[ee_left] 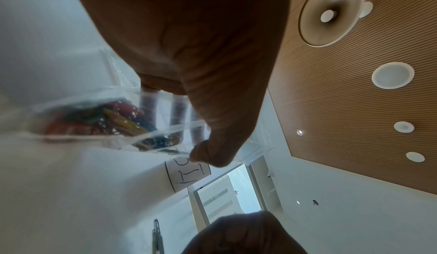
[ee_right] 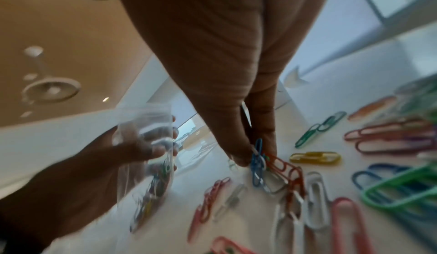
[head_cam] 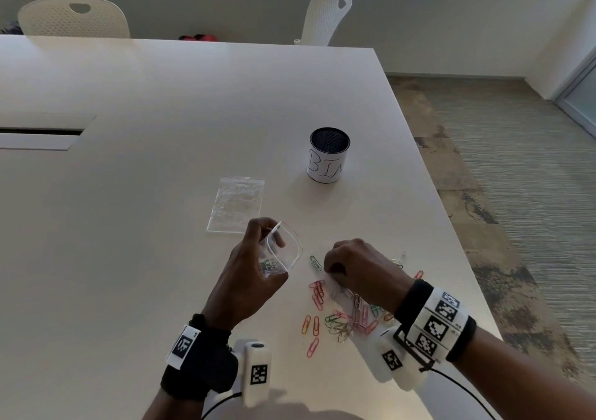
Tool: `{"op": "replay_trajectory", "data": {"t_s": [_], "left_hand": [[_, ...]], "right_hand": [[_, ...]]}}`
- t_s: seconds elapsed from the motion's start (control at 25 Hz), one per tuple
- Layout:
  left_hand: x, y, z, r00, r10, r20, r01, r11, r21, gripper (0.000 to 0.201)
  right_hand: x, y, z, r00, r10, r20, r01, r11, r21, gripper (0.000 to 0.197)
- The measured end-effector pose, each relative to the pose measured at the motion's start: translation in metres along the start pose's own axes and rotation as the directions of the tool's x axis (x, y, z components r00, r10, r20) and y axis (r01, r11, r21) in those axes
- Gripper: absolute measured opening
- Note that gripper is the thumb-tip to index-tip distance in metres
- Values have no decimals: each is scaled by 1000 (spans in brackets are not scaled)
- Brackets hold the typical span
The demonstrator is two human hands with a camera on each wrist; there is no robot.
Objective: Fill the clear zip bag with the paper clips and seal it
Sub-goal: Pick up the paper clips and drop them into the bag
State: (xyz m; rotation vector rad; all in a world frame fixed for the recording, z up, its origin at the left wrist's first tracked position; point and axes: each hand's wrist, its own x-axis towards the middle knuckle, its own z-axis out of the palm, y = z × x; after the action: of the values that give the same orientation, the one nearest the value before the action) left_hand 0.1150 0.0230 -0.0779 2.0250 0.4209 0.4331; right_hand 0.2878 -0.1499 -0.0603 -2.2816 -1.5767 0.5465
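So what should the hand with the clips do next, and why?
Probably lift its clips over to the bag and drop them in. The right hand already pinches a few paper clips on the table, and the left hand holds the clear zip bag up beside it with its mouth open. Only some clips are inside so far.

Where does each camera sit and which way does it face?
Head: on the head, facing down at the table; shows left hand, right hand.
Left wrist: under the left hand, facing past the bag to the ceiling.
Right wrist: under the right hand, facing the clips.
Shared: the bag and the bin.
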Motion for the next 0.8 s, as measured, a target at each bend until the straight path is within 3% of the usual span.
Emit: {"op": "replay_trajectory", "data": {"t_s": [0.12, 0.2, 0.32, 0.44, 0.52, 0.64, 0.72, 0.8], "left_hand": [[0, 0, 1, 1000, 10, 1, -10, 1000, -3, 65], [1, -1, 1, 1000, 11, 4, -11, 1000, -4, 65], [2, -4, 2, 1000, 20, 3, -20, 1000, 7, 65], [3, -2, 3, 1000, 18, 10, -18, 1000, -6, 66], [3, 0, 2, 1000, 10, 7, -10, 1000, -18, 65], [2, 2, 2, 1000, 1, 0, -1, 1000, -14, 65], [1, 1, 2, 1000, -8, -4, 8, 1000, -9, 66], [2, 0, 2, 1000, -9, -8, 9, 1000, -7, 67]], "right_hand": [[0, 10, -12, 988, 153, -28, -139, 950, 280, 7], [-1, 9, -21, 972, 230, -38, -178, 839, 514, 10], [0, -9, -33, 961, 258, -103, -95, 653, 751, 12], [7, -36, -39, 925, 299, -235, 30, 559, 829, 14], [16, -52, -36, 867, 331, -373, 114, 597, 794, 13], [27, -66, -23, 780, 294, -552, 170, 750, 640, 11], [28, -71, -11, 776, 231, -587, 168, 821, 546, 12], [25, -75, -3, 804, 185, -565, 166, 843, 512, 12]]}}
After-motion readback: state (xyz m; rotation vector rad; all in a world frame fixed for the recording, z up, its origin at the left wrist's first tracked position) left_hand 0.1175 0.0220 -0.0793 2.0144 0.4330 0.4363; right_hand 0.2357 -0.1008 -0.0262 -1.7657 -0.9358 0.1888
